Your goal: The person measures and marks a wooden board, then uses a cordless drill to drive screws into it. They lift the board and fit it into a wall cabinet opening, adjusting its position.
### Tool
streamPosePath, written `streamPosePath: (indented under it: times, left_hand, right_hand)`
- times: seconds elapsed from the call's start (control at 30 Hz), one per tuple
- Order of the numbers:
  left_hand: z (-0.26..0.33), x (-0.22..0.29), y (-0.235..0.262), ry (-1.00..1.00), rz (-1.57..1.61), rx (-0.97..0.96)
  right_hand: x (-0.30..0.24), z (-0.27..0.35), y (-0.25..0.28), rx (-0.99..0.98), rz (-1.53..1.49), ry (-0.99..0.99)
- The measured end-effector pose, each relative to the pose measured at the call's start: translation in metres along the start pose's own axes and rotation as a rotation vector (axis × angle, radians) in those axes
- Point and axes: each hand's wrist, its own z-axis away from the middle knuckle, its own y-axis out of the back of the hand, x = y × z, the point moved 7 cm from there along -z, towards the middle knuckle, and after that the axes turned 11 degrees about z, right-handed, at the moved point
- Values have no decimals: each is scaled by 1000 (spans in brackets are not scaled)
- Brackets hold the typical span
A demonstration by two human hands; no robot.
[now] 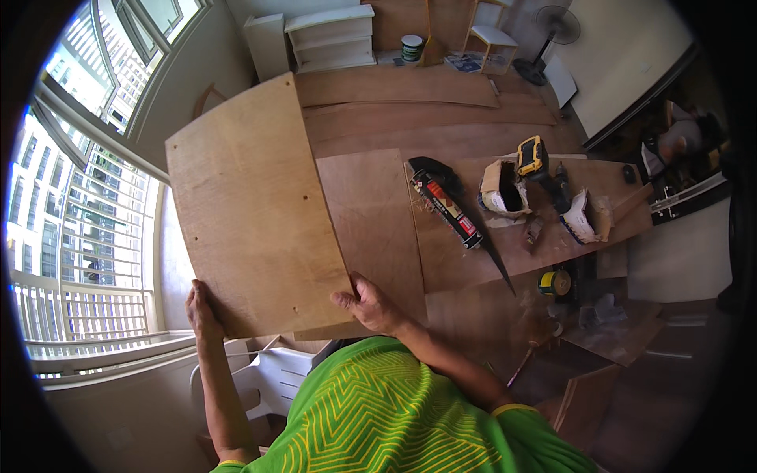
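A large plywood panel [251, 213] with several small dark holes or screw heads is held up in front of me, tilted. My left hand [203, 312] grips its lower left edge, thumb on the face and fingers mostly hidden behind. Closed on the lower right edge is my right hand [371, 306]. Beyond the panel's right side lies a plywood work surface [371, 205]. On it rest a handsaw [497, 264] with a dark handle and, over the saw, a black and red sealant tube [449, 213].
A cordless drill [544, 169] stands between two torn cardboard boxes [505, 189]. A yellow-and-black round tape roll or reel [554, 283] sits lower right. Wooden boards [394, 87] cover the far floor, near a white shelf [331, 38], bucket [412, 47], chair [493, 35] and fan [544, 43]. A person [678, 138] is at far right.
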Motion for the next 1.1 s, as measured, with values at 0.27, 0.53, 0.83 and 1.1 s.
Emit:
streamPosePath:
  times: [0.27, 0.53, 0.83, 1.1]
  left_hand:
    - [15, 12, 58, -105, 7, 89]
    - [34, -61, 62, 8, 62, 122]
    - [35, -93, -31, 99, 35, -47]
    - [34, -123, -118, 304, 164, -277]
  right_hand:
    - [41, -5, -7, -133, 140, -81]
    - [71, -1, -3, -69, 141, -137]
    - [91, 40, 64, 321, 233, -242]
    - [57, 80, 92, 665, 255, -196]
